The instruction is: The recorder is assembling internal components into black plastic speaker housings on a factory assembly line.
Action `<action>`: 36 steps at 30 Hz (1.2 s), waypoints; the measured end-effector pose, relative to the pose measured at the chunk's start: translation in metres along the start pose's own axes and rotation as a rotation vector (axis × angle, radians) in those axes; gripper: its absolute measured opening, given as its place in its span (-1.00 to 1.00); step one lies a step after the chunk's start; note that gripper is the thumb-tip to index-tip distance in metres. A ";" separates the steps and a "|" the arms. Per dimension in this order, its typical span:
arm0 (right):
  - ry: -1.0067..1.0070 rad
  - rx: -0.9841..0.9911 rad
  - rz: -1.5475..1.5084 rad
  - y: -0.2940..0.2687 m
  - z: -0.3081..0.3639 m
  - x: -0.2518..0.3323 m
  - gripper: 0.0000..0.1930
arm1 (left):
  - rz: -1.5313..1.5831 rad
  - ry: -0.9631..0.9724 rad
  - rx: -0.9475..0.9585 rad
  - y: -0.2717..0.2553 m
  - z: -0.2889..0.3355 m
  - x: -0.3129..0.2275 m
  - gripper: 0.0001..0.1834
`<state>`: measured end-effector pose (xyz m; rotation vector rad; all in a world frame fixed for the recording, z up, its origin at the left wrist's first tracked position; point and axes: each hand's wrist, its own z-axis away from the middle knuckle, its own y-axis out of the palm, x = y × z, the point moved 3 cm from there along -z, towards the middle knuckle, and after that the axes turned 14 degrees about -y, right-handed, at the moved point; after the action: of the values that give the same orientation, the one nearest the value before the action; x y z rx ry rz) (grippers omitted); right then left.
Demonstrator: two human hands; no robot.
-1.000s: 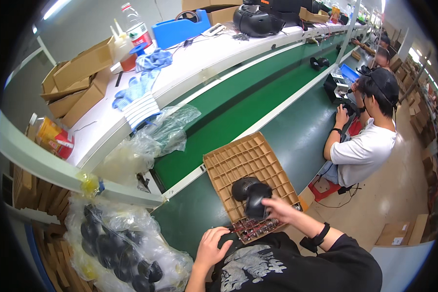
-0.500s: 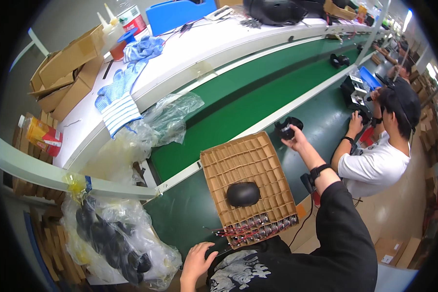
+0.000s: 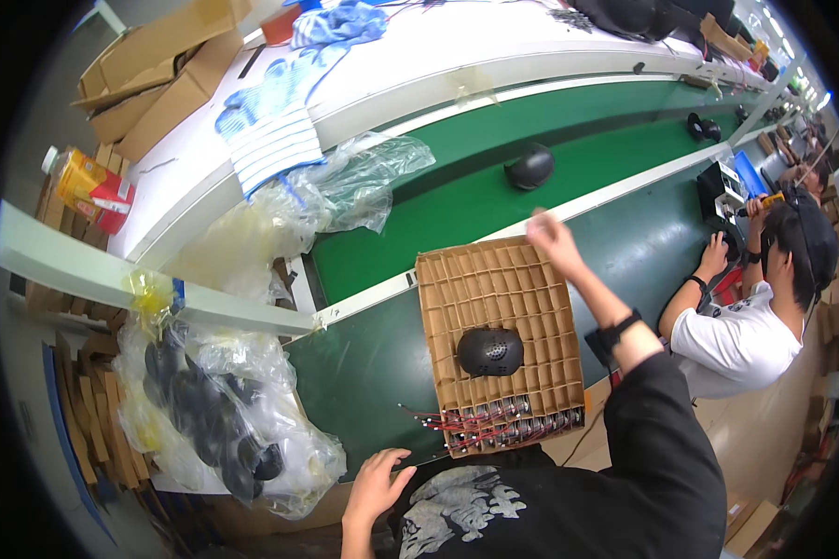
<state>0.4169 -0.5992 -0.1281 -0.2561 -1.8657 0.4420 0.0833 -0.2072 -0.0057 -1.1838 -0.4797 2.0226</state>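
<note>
Hovering over the cardboard tray's (image 3: 480, 279) far edge, the right hand (image 3: 552, 240) blurs, finger state unclear; beyond its fingers, one black shell (image 3: 532, 170) sits on the green belt (image 3: 457, 203); bodyward, a second shell (image 3: 490, 352) might slide if bumped; left hand (image 3: 377, 484) loosely spread.

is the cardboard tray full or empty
Partly full: wired parts sit in the rows of the tray nearest the person, while visible cells farther up show none. The black shell hides some cells.
</note>
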 end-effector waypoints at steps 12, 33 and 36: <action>0.151 0.265 -0.284 0.101 0.163 0.153 -0.31 | 0.197 0.164 0.007 -0.016 -0.009 0.022 -0.63; 0.295 0.471 0.181 0.109 0.272 0.199 -0.74 | 1.503 0.213 0.786 -0.009 -0.027 0.026 0.08; 0.090 0.262 0.684 0.074 0.295 0.150 -0.78 | 1.544 0.160 0.637 -0.009 -0.022 0.049 0.01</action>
<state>0.0856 -0.5262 -0.1140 -0.7269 -1.5743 1.1100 0.0908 -0.1657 -0.0399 -1.3510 1.5292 2.7753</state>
